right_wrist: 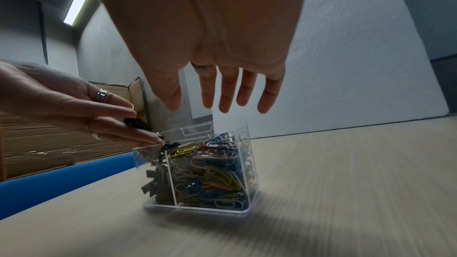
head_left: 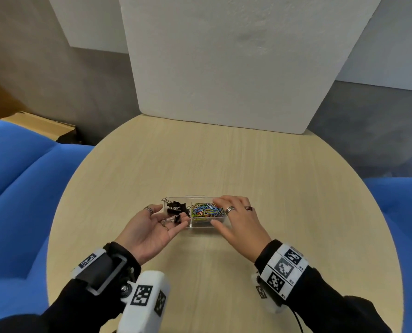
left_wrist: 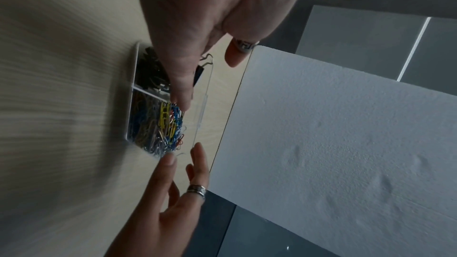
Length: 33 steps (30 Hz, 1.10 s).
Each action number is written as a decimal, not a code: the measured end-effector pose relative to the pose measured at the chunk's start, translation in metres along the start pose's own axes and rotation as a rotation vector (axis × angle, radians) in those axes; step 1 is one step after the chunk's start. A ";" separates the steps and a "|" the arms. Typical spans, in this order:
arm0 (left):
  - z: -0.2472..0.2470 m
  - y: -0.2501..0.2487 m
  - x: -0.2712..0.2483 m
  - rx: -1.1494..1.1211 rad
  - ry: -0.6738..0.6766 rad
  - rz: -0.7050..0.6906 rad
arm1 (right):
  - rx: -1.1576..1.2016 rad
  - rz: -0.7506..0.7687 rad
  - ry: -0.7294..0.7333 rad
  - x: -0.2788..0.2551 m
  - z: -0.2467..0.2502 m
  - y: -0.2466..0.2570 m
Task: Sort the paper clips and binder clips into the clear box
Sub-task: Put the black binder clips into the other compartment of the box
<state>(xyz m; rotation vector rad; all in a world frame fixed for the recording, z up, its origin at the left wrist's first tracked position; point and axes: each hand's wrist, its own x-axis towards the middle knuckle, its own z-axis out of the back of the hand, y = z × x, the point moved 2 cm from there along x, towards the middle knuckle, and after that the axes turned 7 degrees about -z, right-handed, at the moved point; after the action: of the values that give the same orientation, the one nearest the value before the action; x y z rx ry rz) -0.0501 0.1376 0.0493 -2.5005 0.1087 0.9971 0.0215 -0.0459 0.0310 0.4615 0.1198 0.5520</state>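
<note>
Low in the frame, a black binder clip [head_left: 176,219] is cradled on the upturned left hand [head_left: 152,227] – fingers relaxed. The right hand [head_left: 236,217] is spread wide, holding nothing, over the clear box [head_left: 201,224] at centre: binder clips [head_left: 176,207] left compartment, paper clips [head_left: 206,210] right – on the surface [head_left: 224,159].

The round table [head_left: 224,152] is viewed from above by the head camera, whereas the clear box [head_left: 195,224] near its front edge is framed closely, low, from either side by both wrist cameras.

Left hand [head_left: 152,227] lies palm-up, right hand [head_left: 236,219] palm-down, fingers extended.
</note>
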 end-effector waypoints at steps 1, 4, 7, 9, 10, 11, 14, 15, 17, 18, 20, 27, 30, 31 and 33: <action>-0.001 -0.001 0.000 -0.006 0.001 -0.008 | 0.002 0.003 0.003 0.000 -0.001 0.000; -0.002 -0.005 -0.001 0.015 -0.038 -0.058 | 0.008 0.014 0.006 0.002 -0.004 0.002; -0.001 -0.008 -0.004 0.057 -0.057 -0.096 | -0.001 0.030 0.007 0.005 -0.008 0.006; 0.001 -0.009 -0.006 0.160 -0.067 -0.139 | -0.004 0.047 -0.008 0.007 -0.010 0.009; 0.002 -0.010 -0.006 0.282 -0.082 -0.186 | -0.009 0.053 -0.011 0.008 -0.011 0.010; 0.004 -0.012 -0.005 0.467 -0.104 -0.259 | -0.015 0.059 -0.016 0.009 -0.012 0.011; 0.007 -0.020 -0.002 1.182 -0.130 -0.600 | -0.037 0.079 -0.068 0.013 -0.015 0.013; 0.008 -0.023 0.002 1.378 -0.120 -0.700 | -0.055 0.085 -0.090 0.014 -0.016 0.014; 0.010 -0.026 0.011 1.583 -0.108 -0.811 | -0.108 0.087 -0.130 0.016 -0.019 0.014; 0.011 -0.027 0.015 1.622 -0.104 -0.844 | -0.131 0.078 -0.143 0.017 -0.020 0.014; 0.012 -0.030 0.023 1.668 -0.096 -0.889 | -0.156 0.057 -0.155 0.018 -0.021 0.011; 0.019 -0.031 0.034 1.755 -0.009 -0.904 | -0.157 0.023 -0.126 0.016 -0.022 0.004; 0.021 -0.029 0.028 1.743 0.076 -0.996 | -0.135 0.013 -0.104 0.016 -0.021 0.003; 0.022 -0.029 0.026 1.751 0.091 -1.033 | -0.132 0.012 -0.099 0.016 -0.021 0.003; 0.025 -0.030 0.021 1.782 0.106 -1.110 | -0.130 0.015 -0.093 0.016 -0.021 0.003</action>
<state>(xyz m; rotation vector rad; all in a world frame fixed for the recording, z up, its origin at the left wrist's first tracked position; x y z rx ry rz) -0.0430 0.1770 0.0304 -0.6528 -0.2452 0.0183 0.0288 -0.0269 0.0141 0.3605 -0.0083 0.5484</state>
